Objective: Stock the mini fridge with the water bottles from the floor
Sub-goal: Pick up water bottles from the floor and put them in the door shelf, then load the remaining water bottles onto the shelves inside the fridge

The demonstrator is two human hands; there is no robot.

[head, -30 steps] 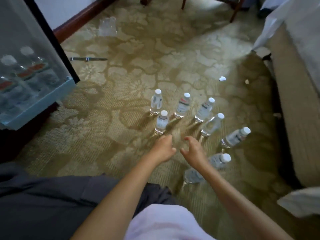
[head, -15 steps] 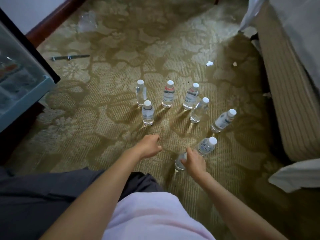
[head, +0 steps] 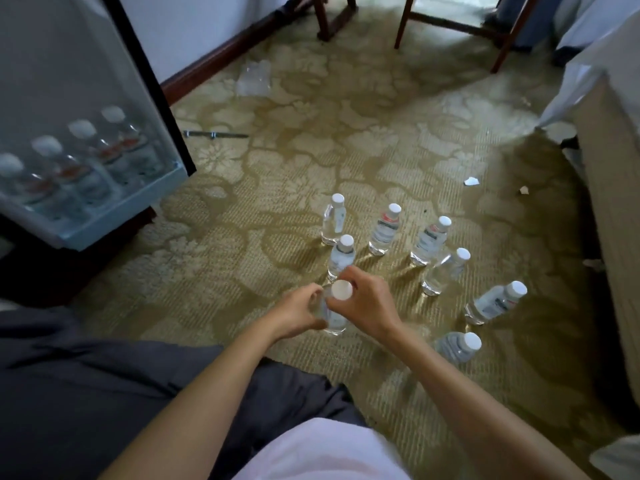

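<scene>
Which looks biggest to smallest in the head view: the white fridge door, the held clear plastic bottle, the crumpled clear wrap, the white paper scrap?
1. White fridge door
2. Held clear plastic bottle and crumpled clear wrap: alike; wrap farther, so unsure
3. White paper scrap

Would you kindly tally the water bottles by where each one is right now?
carpet bottles: 7
held bottle, gripped by left hand and right hand: 1
door-shelf bottles: 4
Total: 12

Hotel-type bedrm: patterned carpet, bed, open mini fridge, chair legs.
</scene>
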